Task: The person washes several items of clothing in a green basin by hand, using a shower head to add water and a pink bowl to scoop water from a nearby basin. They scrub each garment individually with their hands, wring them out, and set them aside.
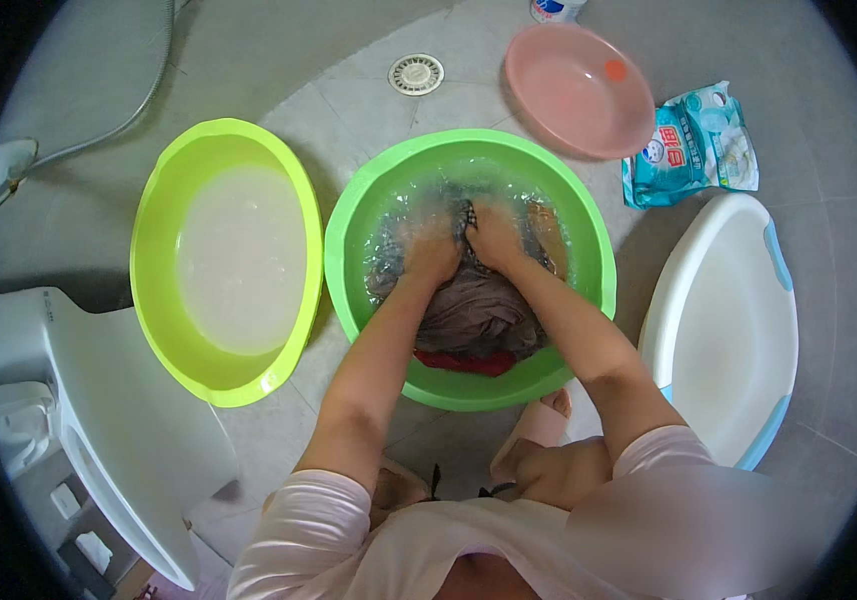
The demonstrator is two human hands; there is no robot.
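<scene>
A round green plastic basin stands on the floor before me, with wet clothes and water in it. My left hand and my right hand are close together over the clothes, both closed on a dark checked cloth. Blur and splashing hide the fingertips. Nearer to me lies a bunched grey-brown garment, with a dark red cloth showing at its lower edge. Tan fabric is visible in the water at the right.
At the left, a yellow-green tub holds cloudy water. A pink basin and a teal plastic bag bearing writing lie beyond, at the right. A white tub with blue grips stands nearer. The tiled floor has a drain.
</scene>
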